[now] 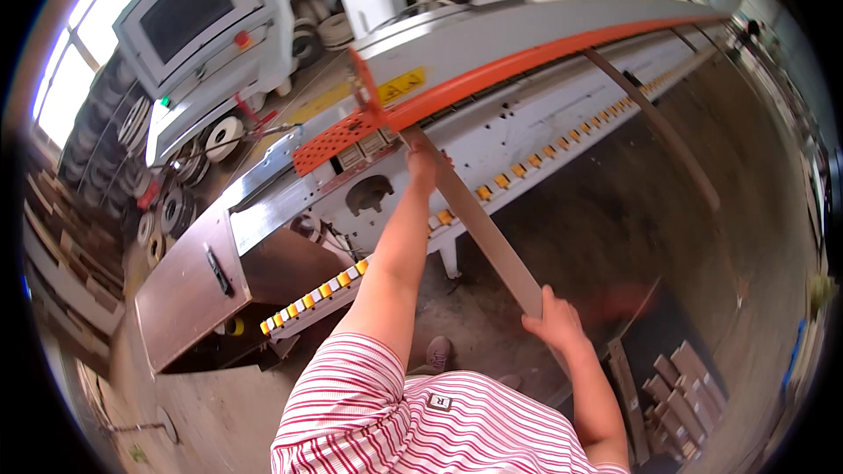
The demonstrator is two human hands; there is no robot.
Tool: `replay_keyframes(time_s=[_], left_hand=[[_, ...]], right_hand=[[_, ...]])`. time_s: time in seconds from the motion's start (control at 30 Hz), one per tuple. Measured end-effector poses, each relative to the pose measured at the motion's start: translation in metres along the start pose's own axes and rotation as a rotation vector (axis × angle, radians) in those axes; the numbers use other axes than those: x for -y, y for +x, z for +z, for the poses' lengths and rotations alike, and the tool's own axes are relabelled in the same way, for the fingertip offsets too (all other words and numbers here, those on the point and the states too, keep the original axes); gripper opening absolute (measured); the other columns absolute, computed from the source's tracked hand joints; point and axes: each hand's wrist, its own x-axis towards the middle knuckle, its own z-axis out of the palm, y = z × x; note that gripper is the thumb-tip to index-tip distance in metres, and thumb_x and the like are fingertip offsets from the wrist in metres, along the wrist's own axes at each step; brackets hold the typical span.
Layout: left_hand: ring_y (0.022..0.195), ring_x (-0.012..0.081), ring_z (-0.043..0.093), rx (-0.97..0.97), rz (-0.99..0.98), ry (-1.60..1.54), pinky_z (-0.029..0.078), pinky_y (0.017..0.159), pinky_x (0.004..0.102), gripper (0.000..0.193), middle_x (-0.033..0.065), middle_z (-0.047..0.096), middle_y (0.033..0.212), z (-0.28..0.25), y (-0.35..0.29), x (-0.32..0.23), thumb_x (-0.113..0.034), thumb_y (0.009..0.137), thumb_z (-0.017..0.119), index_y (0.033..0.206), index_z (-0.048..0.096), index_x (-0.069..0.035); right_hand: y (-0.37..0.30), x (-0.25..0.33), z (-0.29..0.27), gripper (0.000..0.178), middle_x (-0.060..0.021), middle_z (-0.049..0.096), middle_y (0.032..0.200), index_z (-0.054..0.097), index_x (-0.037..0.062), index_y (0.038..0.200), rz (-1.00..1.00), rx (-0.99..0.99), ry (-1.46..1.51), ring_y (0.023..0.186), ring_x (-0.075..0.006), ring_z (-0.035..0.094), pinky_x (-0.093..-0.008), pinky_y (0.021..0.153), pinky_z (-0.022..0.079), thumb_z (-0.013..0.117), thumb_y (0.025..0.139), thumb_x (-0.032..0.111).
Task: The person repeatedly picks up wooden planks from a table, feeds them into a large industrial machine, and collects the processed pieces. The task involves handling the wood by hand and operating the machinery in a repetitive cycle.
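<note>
A long, narrow brown board (481, 226) slants from the orange guard of an edge banding machine (527, 57) down to my right side, crossing the row of yellow-and-white rollers (501, 182). Close to the guard, my left hand (422, 165) is closed on the board's far end, its fingers partly hidden and a little blurred. Lower down, my right hand (557, 319) grips the near part of the same board, the thumb along its top. Farther along the machine, a second brown strip (654, 118) sticks out from under the guard.
At the far left stands a control cabinet with a dark screen (186, 9), with rolls of edging tape (224, 139) beneath it. A black knife-like tool (218, 270) lies on a brown panel (180, 298). Several cut strips (685, 395) are stacked at the lower right.
</note>
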Motion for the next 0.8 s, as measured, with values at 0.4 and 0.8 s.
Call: replay_keyframes(time_s=[0.4,0.8], left_hand=[[0.105,0.0287,0.054,0.516,1.013,1.044,0.047,0.092,0.0413,0.043,0.0180,0.052,0.115,-0.094,-0.212,0.078,-0.012,0.098,0.057,0.133,0.035,0.001],[0.087,0.0211,0.069,0.946,-0.520,1.731,0.054,0.077,0.0325,0.033,0.0117,0.069,0.093,-0.263,-0.345,0.156,-0.012,0.095,0.061,0.123,0.048,-0.002]], right_hand=[[-0.174,-0.114,0.174,0.029,-0.0143,0.058,0.108,0.059,0.0035,0.104,0.153,-0.503,0.134,0.105,-0.0323,0.057,-0.0446,0.090,0.045,0.065,0.076,0.011],[-0.271,-0.474,0.299,0.057,-0.0143,0.052,0.131,0.048,0.0052,0.134,1.083,-0.336,-0.199,0.125,-0.0310,0.049,-0.0452,0.104,0.043,0.067,0.081,0.013]])
